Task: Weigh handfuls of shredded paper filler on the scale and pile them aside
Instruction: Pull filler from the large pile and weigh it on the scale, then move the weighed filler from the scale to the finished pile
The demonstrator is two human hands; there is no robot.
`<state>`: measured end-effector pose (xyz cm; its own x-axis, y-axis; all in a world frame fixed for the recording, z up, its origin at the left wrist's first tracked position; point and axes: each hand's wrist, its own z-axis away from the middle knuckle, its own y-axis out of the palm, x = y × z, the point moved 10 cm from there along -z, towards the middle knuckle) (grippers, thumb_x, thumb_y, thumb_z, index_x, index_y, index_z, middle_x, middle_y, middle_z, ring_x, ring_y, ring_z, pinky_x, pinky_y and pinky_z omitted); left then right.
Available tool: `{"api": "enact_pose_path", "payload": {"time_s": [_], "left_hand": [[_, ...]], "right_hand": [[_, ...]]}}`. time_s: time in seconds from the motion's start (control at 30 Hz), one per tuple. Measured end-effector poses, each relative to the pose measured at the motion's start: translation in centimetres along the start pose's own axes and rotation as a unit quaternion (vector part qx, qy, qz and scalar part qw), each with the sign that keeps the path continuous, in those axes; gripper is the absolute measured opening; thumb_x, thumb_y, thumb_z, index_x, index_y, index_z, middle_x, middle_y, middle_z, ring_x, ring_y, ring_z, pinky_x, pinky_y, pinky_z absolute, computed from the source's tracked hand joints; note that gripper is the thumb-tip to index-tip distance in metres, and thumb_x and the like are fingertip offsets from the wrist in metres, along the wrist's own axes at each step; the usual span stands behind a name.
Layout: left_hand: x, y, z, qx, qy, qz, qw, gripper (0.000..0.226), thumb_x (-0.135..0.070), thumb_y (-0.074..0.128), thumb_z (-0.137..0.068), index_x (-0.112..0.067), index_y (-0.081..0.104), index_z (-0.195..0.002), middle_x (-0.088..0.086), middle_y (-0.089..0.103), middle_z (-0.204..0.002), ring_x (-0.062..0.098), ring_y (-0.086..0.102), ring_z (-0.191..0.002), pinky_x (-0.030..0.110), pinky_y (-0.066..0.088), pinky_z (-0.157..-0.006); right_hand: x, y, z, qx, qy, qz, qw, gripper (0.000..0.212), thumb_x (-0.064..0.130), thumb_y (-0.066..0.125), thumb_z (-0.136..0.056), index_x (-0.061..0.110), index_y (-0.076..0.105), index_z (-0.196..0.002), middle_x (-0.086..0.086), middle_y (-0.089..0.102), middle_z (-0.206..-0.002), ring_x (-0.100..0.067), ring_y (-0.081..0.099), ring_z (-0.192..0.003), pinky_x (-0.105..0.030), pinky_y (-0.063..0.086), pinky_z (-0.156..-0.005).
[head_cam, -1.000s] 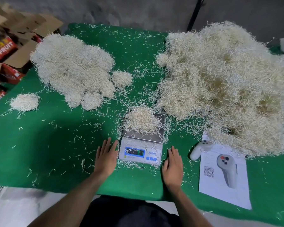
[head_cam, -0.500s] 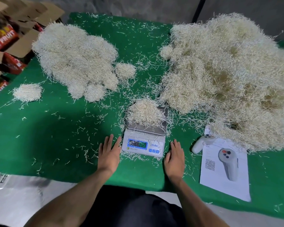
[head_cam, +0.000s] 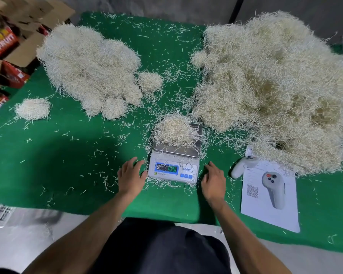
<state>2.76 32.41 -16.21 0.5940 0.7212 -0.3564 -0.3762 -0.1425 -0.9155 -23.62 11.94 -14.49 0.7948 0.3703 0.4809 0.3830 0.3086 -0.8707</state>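
Green cloth (head_cam: 67,155) covers the table, strewn with loose shreds. Nearest, the left hand (head_cam: 130,177) and right hand (head_cam: 214,180) lie flat on it either side of the scale (head_cam: 173,169), fingers straight and holding nothing. A handful (head_cam: 173,130) sits on the scale's pan. Right of it two controllers (head_cam: 273,184) rest on a sheet (head_cam: 269,210). Farther back, the weighed pile (head_cam: 89,66) lies left and the bigger heap (head_cam: 275,86) right.

A green cloth covers the table (head_cam: 48,155). Behind it stands a grey wall (head_cam: 166,6) crossed by a dark pole (head_cam: 235,9). Open cardboard boxes (head_cam: 14,48) sit at far left, above pale floor (head_cam: 18,234).
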Motion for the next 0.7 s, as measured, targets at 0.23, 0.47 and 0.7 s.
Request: {"api": "enact_pose_path", "payload": {"time_s": [0.23,0.47,0.7], "left_hand": [[-8.0,-9.2,-6.0,-0.077,0.000,0.315,0.946,0.073,-0.018,0.051,-0.100,-0.032,0.012,-0.160,-0.003,0.027,-0.163,-0.008,0.042,-0.129,0.024,0.046,-0.103],[-17.9,-6.0,-5.3,0.141,0.021,0.461,0.876,0.029,-0.029,0.049,-0.106,-0.022,0.066,-0.128,-0.007,0.066,-0.131,0.007,0.061,-0.110,0.014,0.049,-0.088],[-12.4,-6.8,-3.3,-0.010,-0.189,0.755,0.627,0.025,-0.027,0.055,-0.098,-0.008,0.062,-0.112,0.018,0.071,-0.115,0.028,0.073,-0.093,0.040,0.060,-0.072]], "right_hand": [[7.5,-7.1,-4.6,-0.123,0.002,-0.272,0.954,0.028,0.030,0.039,-0.111,0.016,0.063,-0.118,-0.013,0.069,-0.098,-0.030,0.067,-0.085,-0.048,0.059,-0.077],[15.2,-3.0,-7.2,0.043,0.082,-0.496,0.864,0.079,0.070,0.041,-0.099,0.011,0.039,-0.152,-0.006,0.059,-0.135,-0.021,0.059,-0.120,-0.054,0.047,-0.110],[14.1,-3.9,-9.6,0.013,0.180,-0.590,0.787,0.071,0.043,0.071,-0.092,0.003,0.043,-0.143,-0.015,0.060,-0.122,-0.029,0.059,-0.105,-0.049,0.042,-0.111]]}}
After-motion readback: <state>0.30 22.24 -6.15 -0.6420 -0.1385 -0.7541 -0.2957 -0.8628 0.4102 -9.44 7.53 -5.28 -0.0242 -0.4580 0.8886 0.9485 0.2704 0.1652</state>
